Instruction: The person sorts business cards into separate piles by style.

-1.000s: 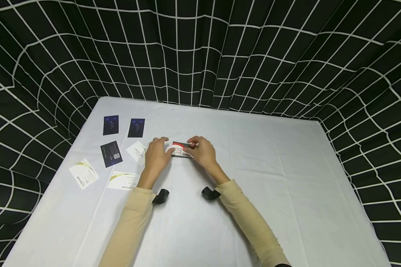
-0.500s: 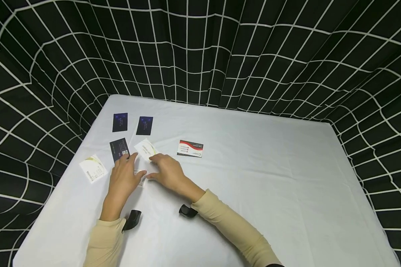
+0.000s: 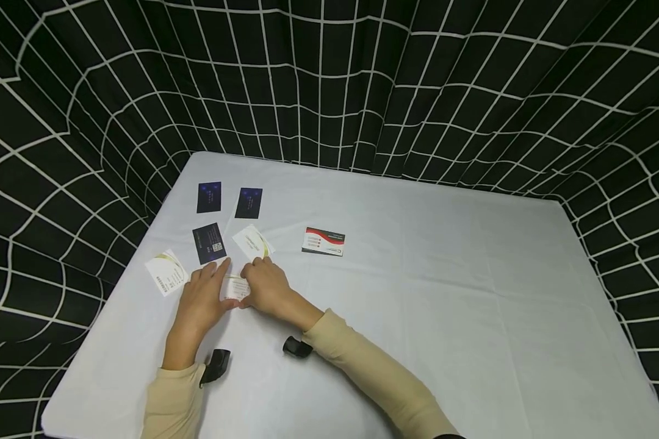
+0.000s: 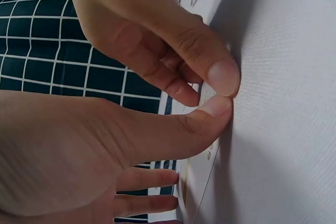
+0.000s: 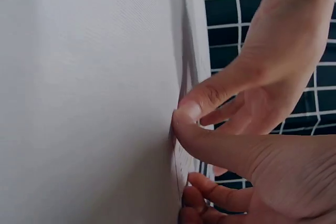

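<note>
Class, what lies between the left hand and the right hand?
A white printed card lies between the left hand and the right hand; the head view shows it in the gap.

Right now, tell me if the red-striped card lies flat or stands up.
Flat: the red-striped card shows its whole printed face upward.
</note>
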Demonstrator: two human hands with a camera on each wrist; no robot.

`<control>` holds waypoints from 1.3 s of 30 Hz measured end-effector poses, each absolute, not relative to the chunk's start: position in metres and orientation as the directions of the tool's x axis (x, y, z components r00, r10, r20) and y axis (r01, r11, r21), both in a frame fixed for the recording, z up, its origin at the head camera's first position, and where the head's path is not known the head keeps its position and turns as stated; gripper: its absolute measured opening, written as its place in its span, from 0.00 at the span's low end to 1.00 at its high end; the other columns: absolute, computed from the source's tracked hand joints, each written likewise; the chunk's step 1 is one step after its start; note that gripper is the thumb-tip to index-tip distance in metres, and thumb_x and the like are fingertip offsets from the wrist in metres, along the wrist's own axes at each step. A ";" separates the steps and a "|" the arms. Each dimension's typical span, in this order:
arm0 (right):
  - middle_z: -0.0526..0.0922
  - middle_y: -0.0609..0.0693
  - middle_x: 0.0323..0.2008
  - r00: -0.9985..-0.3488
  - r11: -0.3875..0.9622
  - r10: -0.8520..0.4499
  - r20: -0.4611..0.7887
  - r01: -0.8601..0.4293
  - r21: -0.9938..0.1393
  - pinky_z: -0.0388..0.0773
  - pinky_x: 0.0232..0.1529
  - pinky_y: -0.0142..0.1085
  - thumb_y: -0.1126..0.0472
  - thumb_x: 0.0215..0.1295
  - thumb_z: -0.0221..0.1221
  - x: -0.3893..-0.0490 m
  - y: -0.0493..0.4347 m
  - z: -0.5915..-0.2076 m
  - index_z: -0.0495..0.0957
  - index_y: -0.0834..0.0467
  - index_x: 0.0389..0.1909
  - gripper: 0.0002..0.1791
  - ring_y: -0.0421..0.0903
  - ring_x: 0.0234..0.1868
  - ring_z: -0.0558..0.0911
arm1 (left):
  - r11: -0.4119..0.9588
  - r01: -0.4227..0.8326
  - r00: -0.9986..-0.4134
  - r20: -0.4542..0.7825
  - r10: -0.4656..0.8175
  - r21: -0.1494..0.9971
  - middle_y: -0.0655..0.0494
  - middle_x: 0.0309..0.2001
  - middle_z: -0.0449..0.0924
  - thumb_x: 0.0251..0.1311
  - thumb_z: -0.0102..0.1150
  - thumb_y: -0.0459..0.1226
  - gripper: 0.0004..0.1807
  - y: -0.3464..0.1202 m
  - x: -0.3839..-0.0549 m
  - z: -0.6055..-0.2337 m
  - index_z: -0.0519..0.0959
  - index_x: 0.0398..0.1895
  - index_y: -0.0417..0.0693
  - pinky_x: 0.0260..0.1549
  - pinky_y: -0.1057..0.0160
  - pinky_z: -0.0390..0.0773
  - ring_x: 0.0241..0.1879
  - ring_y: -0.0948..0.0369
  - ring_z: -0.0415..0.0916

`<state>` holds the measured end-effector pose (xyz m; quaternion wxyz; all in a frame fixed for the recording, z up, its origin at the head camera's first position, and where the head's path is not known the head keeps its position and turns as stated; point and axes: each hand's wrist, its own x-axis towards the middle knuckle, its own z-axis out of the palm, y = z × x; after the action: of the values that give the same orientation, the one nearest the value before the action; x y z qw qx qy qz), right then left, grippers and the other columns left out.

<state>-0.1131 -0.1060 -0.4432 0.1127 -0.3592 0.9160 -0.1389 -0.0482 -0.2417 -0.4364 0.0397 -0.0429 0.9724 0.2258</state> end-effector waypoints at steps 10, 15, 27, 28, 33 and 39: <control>0.77 0.47 0.40 -0.702 0.660 -0.700 -0.129 -0.568 -0.491 0.71 0.39 0.29 0.55 0.43 0.78 -0.115 -0.108 -0.440 0.80 0.53 0.41 0.23 0.43 0.42 0.73 | 0.871 -0.076 -0.997 -0.041 -0.065 0.485 0.29 0.53 0.70 0.40 0.78 0.31 0.42 -0.244 -0.051 -0.439 0.71 0.62 0.31 0.52 0.40 0.65 0.54 0.35 0.64; 0.79 0.50 0.45 -0.715 0.684 -0.684 -0.147 -0.558 -0.470 0.72 0.41 0.30 0.55 0.44 0.78 -0.114 -0.110 -0.438 0.77 0.56 0.56 0.35 0.45 0.45 0.74 | 0.852 -0.093 -0.996 -0.032 -0.089 0.515 0.29 0.50 0.68 0.39 0.79 0.31 0.42 -0.248 -0.050 -0.440 0.71 0.62 0.31 0.49 0.42 0.66 0.49 0.38 0.63; 0.78 0.46 0.35 -0.730 0.671 -0.662 -0.168 -0.479 -0.566 0.70 0.39 0.27 0.59 0.39 0.80 -0.126 -0.110 -0.440 0.78 0.56 0.42 0.28 0.39 0.36 0.73 | 0.803 -0.104 -0.994 -0.025 -0.110 0.587 0.28 0.62 0.65 0.42 0.77 0.30 0.45 -0.251 -0.048 -0.446 0.66 0.66 0.31 0.57 0.40 0.64 0.58 0.37 0.61; 0.78 0.45 0.34 -0.736 0.657 -0.659 -0.155 -0.462 -0.596 0.70 0.38 0.27 0.61 0.40 0.79 -0.126 -0.109 -0.441 0.78 0.56 0.41 0.26 0.38 0.34 0.73 | 0.786 -0.104 -0.993 -0.017 -0.118 0.609 0.29 0.61 0.65 0.43 0.76 0.29 0.44 -0.251 -0.048 -0.446 0.66 0.66 0.32 0.57 0.40 0.64 0.59 0.36 0.62; 0.86 0.45 0.32 -0.771 0.561 -0.627 -0.110 -0.349 -0.751 0.70 0.34 0.24 0.67 0.46 0.75 -0.126 -0.103 -0.449 0.78 0.57 0.40 0.20 0.34 0.31 0.77 | 0.692 -0.112 -0.982 0.029 -0.188 0.713 0.31 0.59 0.70 0.45 0.73 0.25 0.36 -0.250 -0.051 -0.450 0.71 0.62 0.33 0.58 0.40 0.64 0.61 0.36 0.65; 0.88 0.52 0.38 -0.800 0.421 -0.584 -0.134 -0.157 -0.893 0.74 0.32 0.24 0.71 0.53 0.69 -0.127 -0.090 -0.460 0.82 0.61 0.49 0.20 0.34 0.32 0.82 | 0.577 -0.174 -0.956 0.002 -0.292 0.798 0.32 0.47 0.81 0.52 0.68 0.24 0.25 -0.253 -0.051 -0.453 0.77 0.56 0.35 0.36 0.59 0.76 0.39 0.51 0.80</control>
<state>-0.1270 -0.0901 -0.4596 0.2189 -0.2277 0.8141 -0.4873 -0.0514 -0.2529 -0.4526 -0.0668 -0.1316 0.8856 0.4404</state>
